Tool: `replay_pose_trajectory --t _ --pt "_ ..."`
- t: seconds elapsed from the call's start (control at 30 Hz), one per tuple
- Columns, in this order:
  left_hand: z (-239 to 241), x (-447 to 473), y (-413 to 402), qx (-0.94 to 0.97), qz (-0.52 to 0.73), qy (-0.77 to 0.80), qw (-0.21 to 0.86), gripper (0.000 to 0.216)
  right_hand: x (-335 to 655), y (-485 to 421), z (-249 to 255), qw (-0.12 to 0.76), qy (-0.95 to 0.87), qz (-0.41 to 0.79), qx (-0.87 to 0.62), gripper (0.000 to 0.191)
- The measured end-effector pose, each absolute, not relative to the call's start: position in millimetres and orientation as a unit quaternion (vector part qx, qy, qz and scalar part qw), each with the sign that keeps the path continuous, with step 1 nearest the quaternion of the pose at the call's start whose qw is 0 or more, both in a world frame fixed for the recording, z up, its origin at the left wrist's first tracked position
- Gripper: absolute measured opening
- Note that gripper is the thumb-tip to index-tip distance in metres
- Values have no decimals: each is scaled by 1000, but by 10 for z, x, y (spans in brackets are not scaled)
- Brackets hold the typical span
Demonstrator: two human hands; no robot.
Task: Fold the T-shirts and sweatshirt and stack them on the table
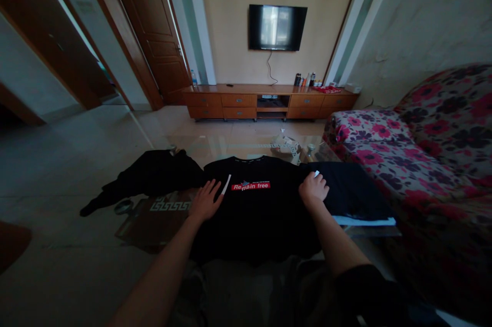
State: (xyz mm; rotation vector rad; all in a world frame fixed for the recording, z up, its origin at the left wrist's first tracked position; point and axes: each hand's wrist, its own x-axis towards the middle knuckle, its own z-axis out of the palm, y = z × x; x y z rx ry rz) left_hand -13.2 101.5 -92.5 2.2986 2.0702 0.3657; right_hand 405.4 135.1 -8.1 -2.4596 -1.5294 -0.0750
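A black T-shirt (265, 224) lies spread on the glass table, its collar away from me, with a red "Remain free" print on the chest. My left hand (205, 201) rests flat on the shirt's left side, fingers stretched out beside a white strip (226, 184). At the right side, my right hand (314, 189) has its fingers curled on the shirt's edge, and a small white bit shows at the fingertips. Right of that hand lies a dark folded stack of cloth (355, 191) with a pale blue layer underneath. A crumpled black garment (149, 176) lies to the left.
The glass table (169, 224) has a patterned border. Beyond its far edge area sits a whitish crumpled item (285, 145). A flowered sofa (378, 132) stands close on the right. Across the floor are a wooden TV cabinet (238, 101) and a wall television (277, 27).
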Motion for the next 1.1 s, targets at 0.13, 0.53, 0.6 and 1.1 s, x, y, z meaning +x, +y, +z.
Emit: replay_pose_trajectory --t 0.13,0.53,0.6,1.1 --pt "-923 -120 1013 733 119 670 14 62 4236 1377 -153 86 -505 -26 -858 45" --pt "-941 -110 1019 733 129 668 -3 60 4358 1545 -151 200 -447 117 -864 37" --pt "-942 -108 1019 731 127 671 -4 60 4411 1543 -130 237 -428 143 -860 36" --pt "-909 -92 1004 729 118 674 -6 60 4685 1626 -117 247 -438 198 -842 40"
